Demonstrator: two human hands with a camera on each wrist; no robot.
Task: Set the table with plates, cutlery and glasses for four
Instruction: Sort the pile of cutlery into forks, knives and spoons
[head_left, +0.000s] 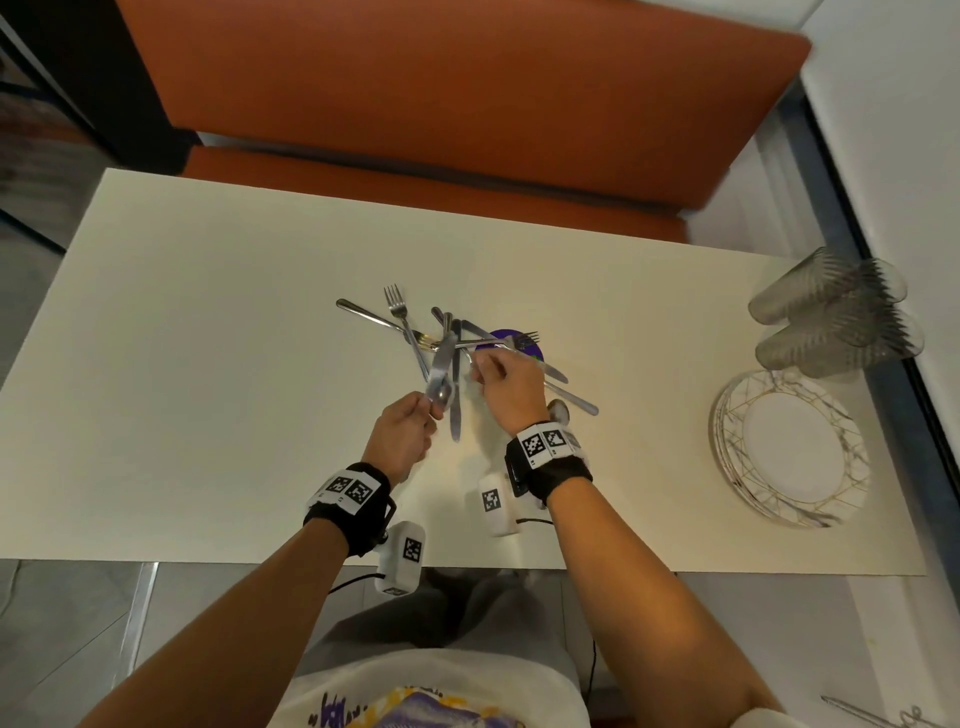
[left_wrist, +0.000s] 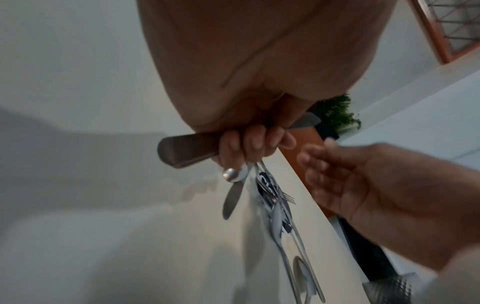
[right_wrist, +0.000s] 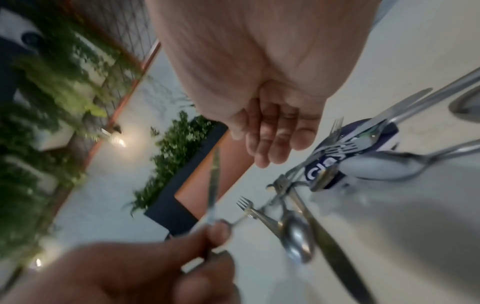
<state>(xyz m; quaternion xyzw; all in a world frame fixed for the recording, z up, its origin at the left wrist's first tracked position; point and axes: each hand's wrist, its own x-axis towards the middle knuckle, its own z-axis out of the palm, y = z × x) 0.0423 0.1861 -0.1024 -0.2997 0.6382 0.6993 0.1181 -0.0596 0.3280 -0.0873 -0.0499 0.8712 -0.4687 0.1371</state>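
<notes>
On the table: a white rectangular tabletop (head_left: 208, 364) carries a heap of loose steel cutlery (head_left: 415, 332) near its middle; this heap is the landmark.
Under the heap: a round purple disc (head_left: 530, 345), partly covered by forks and knives.
Left hand (head_left: 402, 434): on the near side of the heap, fingers curled round the handle of a steel table knife (left_wrist: 187, 151), blade pointing away over the heap.
Right hand (head_left: 506, 387): on the heap's right side, fingers (right_wrist: 270, 139) nearly straight and together; no grip visible.
Plates: a stack of white plates with gold line pattern (head_left: 789, 449), far right of the heap.
Glasses: clear textured tumblers (head_left: 831, 317), right of the heap, beyond the plates, lying on their sides.
</notes>
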